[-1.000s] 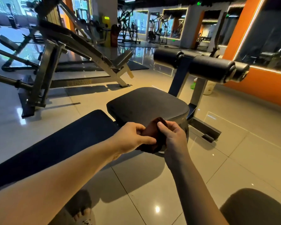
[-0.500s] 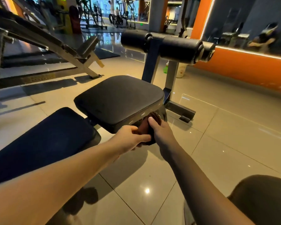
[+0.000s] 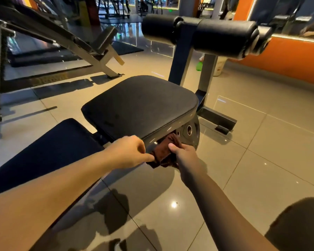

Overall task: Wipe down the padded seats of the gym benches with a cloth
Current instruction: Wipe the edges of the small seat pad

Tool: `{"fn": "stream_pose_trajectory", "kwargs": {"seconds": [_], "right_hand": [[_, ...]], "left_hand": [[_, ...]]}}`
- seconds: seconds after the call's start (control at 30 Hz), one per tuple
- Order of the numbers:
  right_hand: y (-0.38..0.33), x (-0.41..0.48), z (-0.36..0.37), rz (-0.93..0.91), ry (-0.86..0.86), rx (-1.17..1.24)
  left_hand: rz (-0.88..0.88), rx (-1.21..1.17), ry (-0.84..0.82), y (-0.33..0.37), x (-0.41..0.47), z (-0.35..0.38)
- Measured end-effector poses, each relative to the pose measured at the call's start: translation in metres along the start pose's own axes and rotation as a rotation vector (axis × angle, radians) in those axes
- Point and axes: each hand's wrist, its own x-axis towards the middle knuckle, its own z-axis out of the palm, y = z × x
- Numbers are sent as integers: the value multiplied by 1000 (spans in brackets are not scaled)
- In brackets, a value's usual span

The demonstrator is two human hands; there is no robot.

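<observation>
We see the glossy tiled floor (image 3: pixel 261 169) carrying a gym bench (image 3: pixel 179 60) with a black padded seat (image 3: pixel 140 104), an inclined frame (image 3: pixel 76 44) and a pale bucket (image 3: pixel 218 67).

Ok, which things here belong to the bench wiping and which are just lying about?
For the job: brown cloth, held by left hand and right hand; black seat pad; long back pad beside it.
Lying about: weight plate under the seat pad; foam leg rollers; green bottle and white bucket by the wall.

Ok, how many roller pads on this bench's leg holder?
2. One roller pad sits left of the upright post; the other sits right of it, toward the orange wall. None appear hidden.
</observation>
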Motion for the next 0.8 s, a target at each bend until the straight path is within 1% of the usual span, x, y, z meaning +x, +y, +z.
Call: {"fn": "stream_pose_trajectory", "kwargs": {"seconds": [0.03,0.07,0.1,0.17,0.27,0.33,0.4,0.47,0.6,0.7,0.8], "right_hand": [[6,4,2,0,57,33],[13,11,7,9,93,68],[17,13,10,-4,112,74],[23,21,23,-24,130,87],[31,36,38,-54,187,133],[36,43,47,-106,219,163],[42,44,59,-163,255,113],[52,40,76,-202,251,22],[58,41,87,-156,210,-6],[40,57,72,-138,258,51],[30,59,63,-167,338,38]], "left_hand": [[27,95,109,-3,2,-8],[36,126,193,-8,6,-16],[39,109,264,-10,7,-22],[19,107,334,-17,14,-29],[9,164,323,-26,25,-30],[6,117,324,-31,29,-29],[10,102,343,-35,33,-28],[10,113,358,-36,36,-27],[34,110,365,-40,37,-26],[46,115,371,-44,37,-26],[55,113,390,-45,37,-25]]}}
